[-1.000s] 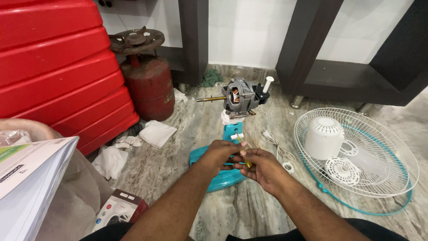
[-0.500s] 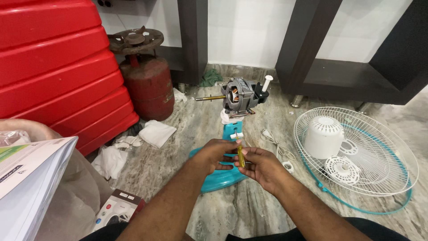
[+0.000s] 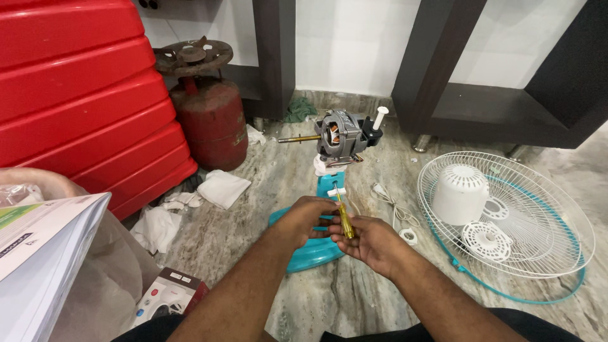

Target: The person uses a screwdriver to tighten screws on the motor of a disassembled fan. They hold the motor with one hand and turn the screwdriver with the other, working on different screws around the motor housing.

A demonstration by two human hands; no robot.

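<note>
A dismantled table fan stands on the floor: a teal base (image 3: 310,253) and stem carry the bare metal motor (image 3: 339,134) with its shaft pointing left. Both my hands meet just in front of the stem, over the base. My right hand (image 3: 373,244) grips a yellow-handled screwdriver (image 3: 345,221) held nearly upright, its tip against the white clip on the stem. Fingers curled, my left hand (image 3: 304,218) rests on the screwdriver's handle from the left side.
A white wire fan guard (image 3: 506,221) with a white motor cover lies at right. A red gas cylinder (image 3: 209,120) and large red container (image 3: 76,101) stand at left. White cloths (image 3: 221,188), a cardboard box (image 3: 168,297) and a power cord (image 3: 392,206) lie on the floor.
The screwdriver has been raised from lying low between my hands to nearly upright against the fan stem. Both hands stay over the base.
</note>
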